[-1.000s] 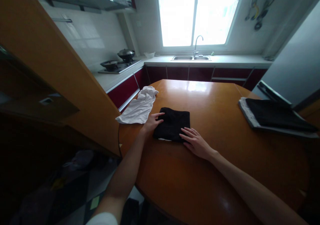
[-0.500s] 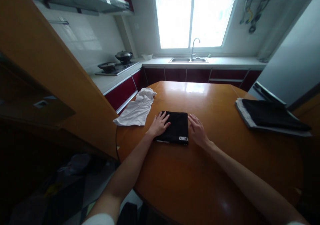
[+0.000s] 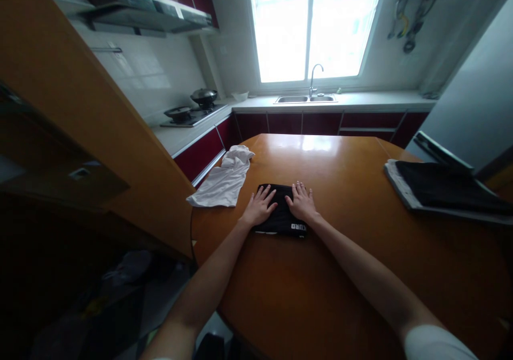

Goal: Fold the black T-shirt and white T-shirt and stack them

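Note:
A small folded black garment (image 3: 281, 220) with white lettering at its near edge lies on the round orange-brown wooden table (image 3: 344, 264). My left hand (image 3: 260, 206) rests flat on its left half, fingers spread. My right hand (image 3: 301, 201) lies flat on its right half, fingers spread too. Both palms press down on the cloth and neither grips anything. A crumpled white garment (image 3: 224, 180) lies just left of my left hand, at the table's left edge.
A stack of folded clothes (image 3: 436, 189), black on top of grey-white, sits at the table's right edge. An orange wooden panel (image 3: 100, 125) stands to the left. Behind are a counter with a stove (image 3: 188, 115), a sink (image 3: 306, 99) and a bright window.
My right hand slid from the table beside the black garment onto its top. The garment looks folded narrower than a second ago. My left hand stayed on it.

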### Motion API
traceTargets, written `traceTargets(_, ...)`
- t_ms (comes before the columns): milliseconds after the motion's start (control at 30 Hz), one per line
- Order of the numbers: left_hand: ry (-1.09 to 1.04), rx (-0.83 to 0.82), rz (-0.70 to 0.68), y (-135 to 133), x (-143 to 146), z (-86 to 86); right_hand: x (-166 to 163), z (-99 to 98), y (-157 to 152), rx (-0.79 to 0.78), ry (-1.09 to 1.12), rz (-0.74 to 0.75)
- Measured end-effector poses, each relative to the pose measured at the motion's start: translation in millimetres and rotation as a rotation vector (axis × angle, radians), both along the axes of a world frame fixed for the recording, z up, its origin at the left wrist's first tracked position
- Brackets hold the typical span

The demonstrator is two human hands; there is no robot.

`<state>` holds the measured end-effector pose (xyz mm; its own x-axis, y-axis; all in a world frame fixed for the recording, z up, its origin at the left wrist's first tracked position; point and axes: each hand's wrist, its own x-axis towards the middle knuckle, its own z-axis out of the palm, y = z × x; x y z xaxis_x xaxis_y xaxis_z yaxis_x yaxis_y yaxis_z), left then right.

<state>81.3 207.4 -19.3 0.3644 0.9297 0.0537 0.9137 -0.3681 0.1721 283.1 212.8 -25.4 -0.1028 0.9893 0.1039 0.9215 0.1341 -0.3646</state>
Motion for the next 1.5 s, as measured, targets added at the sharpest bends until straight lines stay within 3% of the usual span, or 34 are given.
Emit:
traceTargets(100,0.003,-0.003,0.001,1.2,-0.2,-0.4,-2.0,10.3,-13.5,0.062,0.011,-0.002)
traceTargets(167,0.004,-0.002,-0.002,0.9,0.2,-1.6,-4.5,12.3,-28.0,0.11,0.002,0.073)
traceTargets(333,-0.032,-0.017,-0.014,0.1,-1.8,-1.7,-5.9,-1.6,-54.5,0.052,-0.029,0.164)
traceTargets(467,-0.162,-0.072,0.009,16.1,-11.0,15.3,-4.9,-7.1,-54.3,0.037,-0.013,0.143)
traceTargets(600,-0.274,0.06,0.061,39.1,-13.0,30.6,-5.3,-4.9,-52.2,0.034,-0.001,0.145)
traceTargets(867,-0.11,-0.059,0.024,36.4,-2.3,-1.5,-5.6,-4.3,-54.7,0.018,0.007,0.142)
traceTargets(1000,-0.151,0.023,0.056,31.6,-6.3,9.0,-6.1,3.2,-54.1,0.01,0.019,0.098)
traceTargets(1133,-0.09,0.147,-0.046,20.8,0.6,17.8,-6.8,13.7,-44.8,0.059,0.016,0.033)
traceTargets(1233,-0.011,0.074,-0.1,14.7,9.9,10.1,-7.5,12.5,-35.6,0.07,-0.005,0.073)
traceTargets(1367,0.037,0.041,-0.098,13.3,15.7,-3.2,-6.0,2.1,-28.8,-0.029,-0.007,0.068)
traceTargets(1500,-0.018,0.039,-0.1,14.8,15.0,-4.6,0.5,-2.5,-24.4,0.033,0.022,0.01)
